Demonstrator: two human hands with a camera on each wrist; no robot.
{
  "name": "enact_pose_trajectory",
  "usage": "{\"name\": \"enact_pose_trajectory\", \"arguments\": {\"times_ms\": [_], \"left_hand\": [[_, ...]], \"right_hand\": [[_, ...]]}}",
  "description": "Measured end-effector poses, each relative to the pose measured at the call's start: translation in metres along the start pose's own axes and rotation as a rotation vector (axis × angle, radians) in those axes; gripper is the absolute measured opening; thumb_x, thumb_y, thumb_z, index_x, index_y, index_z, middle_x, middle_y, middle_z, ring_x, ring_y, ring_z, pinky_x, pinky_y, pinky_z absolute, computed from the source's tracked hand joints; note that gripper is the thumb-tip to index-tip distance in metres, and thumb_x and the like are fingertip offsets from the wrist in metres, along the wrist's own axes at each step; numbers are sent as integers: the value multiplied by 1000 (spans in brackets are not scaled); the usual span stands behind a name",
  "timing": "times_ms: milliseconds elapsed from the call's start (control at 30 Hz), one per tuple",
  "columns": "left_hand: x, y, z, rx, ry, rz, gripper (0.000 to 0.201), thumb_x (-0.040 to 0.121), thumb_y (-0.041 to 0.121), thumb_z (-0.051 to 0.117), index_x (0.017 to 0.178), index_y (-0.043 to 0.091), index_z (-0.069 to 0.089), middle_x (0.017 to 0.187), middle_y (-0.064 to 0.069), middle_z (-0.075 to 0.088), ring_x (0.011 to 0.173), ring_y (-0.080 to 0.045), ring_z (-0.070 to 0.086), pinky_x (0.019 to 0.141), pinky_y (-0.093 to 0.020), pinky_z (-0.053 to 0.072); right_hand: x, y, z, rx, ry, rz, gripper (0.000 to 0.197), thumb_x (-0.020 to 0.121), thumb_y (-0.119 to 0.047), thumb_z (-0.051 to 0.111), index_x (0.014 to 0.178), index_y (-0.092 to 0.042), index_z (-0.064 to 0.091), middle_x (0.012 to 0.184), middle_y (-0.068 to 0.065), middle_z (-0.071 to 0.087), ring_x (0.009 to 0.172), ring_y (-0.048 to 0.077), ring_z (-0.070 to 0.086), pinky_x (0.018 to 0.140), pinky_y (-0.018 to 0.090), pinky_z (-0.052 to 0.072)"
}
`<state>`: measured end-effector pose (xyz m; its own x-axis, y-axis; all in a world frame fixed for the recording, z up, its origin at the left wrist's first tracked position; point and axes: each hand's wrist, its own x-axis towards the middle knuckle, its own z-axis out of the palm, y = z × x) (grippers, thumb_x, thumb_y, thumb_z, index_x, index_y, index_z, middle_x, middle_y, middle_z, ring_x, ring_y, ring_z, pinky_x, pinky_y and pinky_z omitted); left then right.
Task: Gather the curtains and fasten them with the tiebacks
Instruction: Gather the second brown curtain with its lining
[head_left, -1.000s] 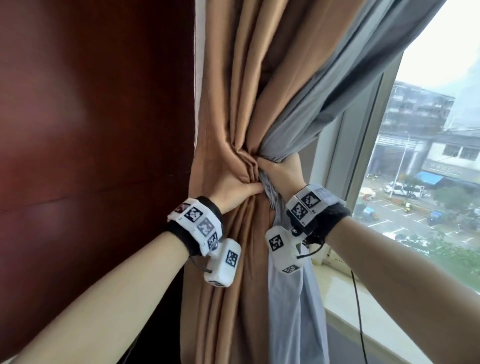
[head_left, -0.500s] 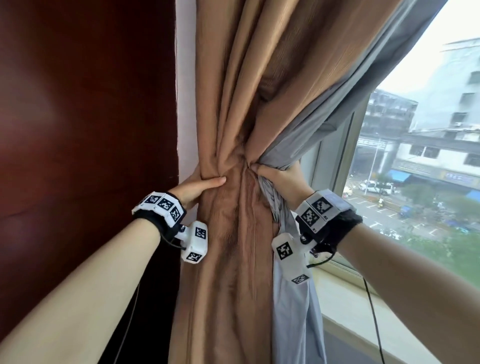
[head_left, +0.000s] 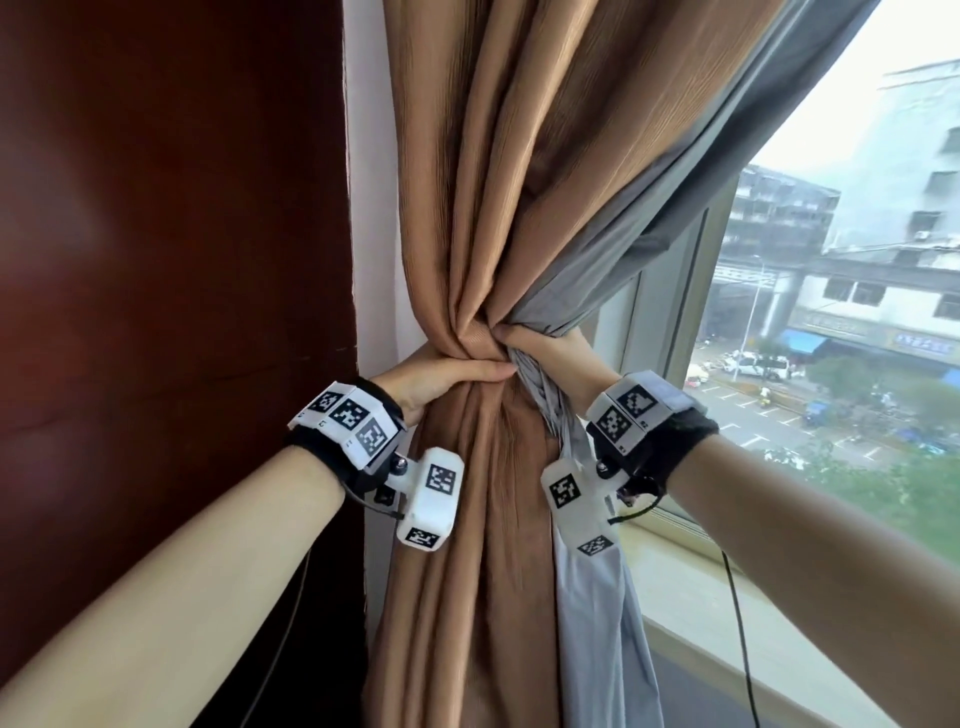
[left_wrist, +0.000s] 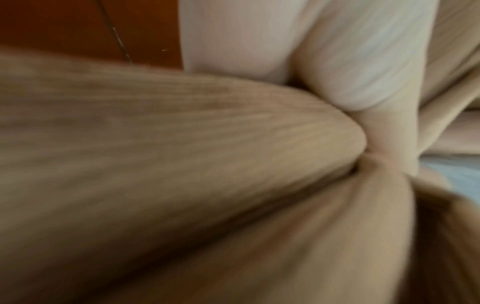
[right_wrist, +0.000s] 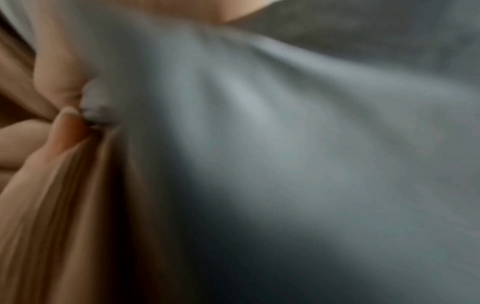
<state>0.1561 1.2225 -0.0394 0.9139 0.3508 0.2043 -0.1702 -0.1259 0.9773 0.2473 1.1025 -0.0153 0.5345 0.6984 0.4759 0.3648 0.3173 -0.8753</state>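
where both hands (head_left: 447, 376) squeeze it, curtain (head_left: 498, 208) narrows beside window (head_left: 831, 364).

Left hand (head_left: 441, 376): now wraps the gathered waist of the tan ribbed fabric curtain (head_left: 498, 467), thumb across front; previously flat at its left edge.

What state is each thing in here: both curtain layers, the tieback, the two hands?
brown curtain: gathered into a bunch at mid height, hanging loose below.
grey curtain: pulled in against the brown one, gathered at the same spot.
tieback: none visible; bunch not yet fastened.
left hand: grips the bunch from the wall side.
right hand: grips the bunch from the window side.
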Motion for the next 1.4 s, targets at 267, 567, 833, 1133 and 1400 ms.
{"name": "enact_pose_trajectory", "arguments": {"times_ms": [267, 567, 833, 1133, 1400], "left_hand": [[0, -4, 14, 4, 12, 53, 39, 65, 18, 80, 101, 16, 66, 93, 1, 74, 93, -14, 68, 92, -30, 52], [3, -5, 22, -9, 85, 52, 46, 67, 18, 81, 110, 11, 67, 105, -8, 72, 101, -22, 68, 96, -38, 50], [-1, -2, 28, -73, 23, 6, 39, 68, 14, 75, 105, 12, 65, 95, -3, 74, 94, -18, 69, 92, -36, 51], [3, -6, 48, -19, 257, 126, 31, 71, 7, 78, 100, 15, 69, 98, -6, 73, 98, -21, 68, 95, -37, 51], [13, -6, 69, -22, 436, 163, 39, 68, 2, 79, 105, 3, 68, 101, -10, 70, 96, -22, 67, 94, -33, 51]], "right_hand": [[-1, 0, -8, 29, -2, 12, 28, 83, 3, 61, 106, -12, 56, 94, -5, 62, 75, -9, 60, 64, 5, 49], [1, 3, -14, -96, -11, 109, 60, 68, -33, 77, 122, -14, 57, 123, 1, 61, 111, 12, 57, 94, 20, 50], [-10, 6, -24, -12, -53, 67, 38, 86, -4, 60, 123, -8, 53, 102, -2, 60, 84, -3, 56, 67, 3, 50], [3, 11, -28, -243, 0, 81, 69, 67, -45, 77, 126, -17, 56, 124, -1, 61, 109, 7, 58, 91, 17, 48], [-12, 21, -48, -160, 125, 1, 56, 79, -28, 72, 127, -12, 48, 125, 0, 58, 114, 11, 55, 99, 27, 45]]}}
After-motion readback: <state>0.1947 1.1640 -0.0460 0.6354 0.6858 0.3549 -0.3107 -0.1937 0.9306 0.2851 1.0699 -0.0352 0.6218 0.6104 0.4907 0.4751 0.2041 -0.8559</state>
